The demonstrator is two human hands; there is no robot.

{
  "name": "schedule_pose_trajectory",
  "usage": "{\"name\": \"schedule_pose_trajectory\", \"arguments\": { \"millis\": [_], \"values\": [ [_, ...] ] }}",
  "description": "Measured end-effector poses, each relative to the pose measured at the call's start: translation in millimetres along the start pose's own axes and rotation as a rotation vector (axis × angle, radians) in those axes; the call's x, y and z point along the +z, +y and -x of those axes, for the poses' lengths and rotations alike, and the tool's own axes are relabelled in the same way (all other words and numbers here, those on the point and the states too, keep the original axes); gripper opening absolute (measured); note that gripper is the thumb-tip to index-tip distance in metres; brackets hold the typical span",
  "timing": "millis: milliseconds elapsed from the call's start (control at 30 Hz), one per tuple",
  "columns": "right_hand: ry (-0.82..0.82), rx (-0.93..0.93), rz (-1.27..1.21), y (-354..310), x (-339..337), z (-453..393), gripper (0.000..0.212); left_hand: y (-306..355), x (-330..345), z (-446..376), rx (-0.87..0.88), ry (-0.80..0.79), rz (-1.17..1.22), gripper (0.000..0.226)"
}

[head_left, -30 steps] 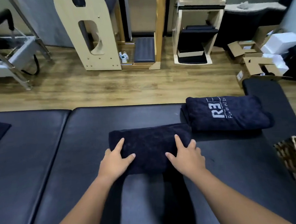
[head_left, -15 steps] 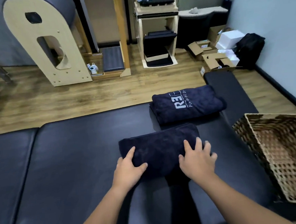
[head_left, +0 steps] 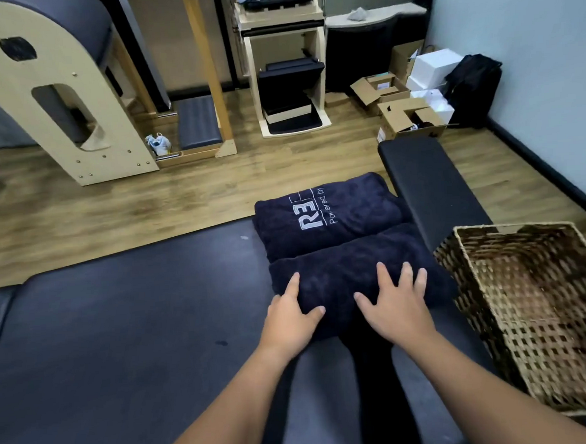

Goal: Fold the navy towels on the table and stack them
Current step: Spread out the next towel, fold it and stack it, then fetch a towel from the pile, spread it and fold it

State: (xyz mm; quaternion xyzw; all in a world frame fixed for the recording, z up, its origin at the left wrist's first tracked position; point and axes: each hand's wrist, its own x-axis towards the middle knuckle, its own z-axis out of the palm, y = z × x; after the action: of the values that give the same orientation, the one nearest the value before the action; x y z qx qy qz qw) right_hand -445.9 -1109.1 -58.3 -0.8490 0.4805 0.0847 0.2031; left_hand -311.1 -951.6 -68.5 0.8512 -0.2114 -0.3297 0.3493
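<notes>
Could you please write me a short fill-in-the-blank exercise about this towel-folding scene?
1. Both hands rest on the plain folded towel, which holds ____ visible lettering.
2. The lettered towel lies on the ____ side of the plain one.
3. The wicker basket sits to the person's ____.
4. The left hand and right hand both have ____ fingers.

Missing words: no; far; right; straight
</notes>
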Motion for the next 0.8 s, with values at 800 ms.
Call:
{"name": "schedule_pose_trajectory", "arguments": {
  "millis": [800],
  "values": [
    [-0.139, -0.668, 0.324, -66.9, 48.8, 87.7, 0.081, -117.8, -42.2, 158.3, -0.311, 0.174, -0.102, 0.047]
  ]
}}
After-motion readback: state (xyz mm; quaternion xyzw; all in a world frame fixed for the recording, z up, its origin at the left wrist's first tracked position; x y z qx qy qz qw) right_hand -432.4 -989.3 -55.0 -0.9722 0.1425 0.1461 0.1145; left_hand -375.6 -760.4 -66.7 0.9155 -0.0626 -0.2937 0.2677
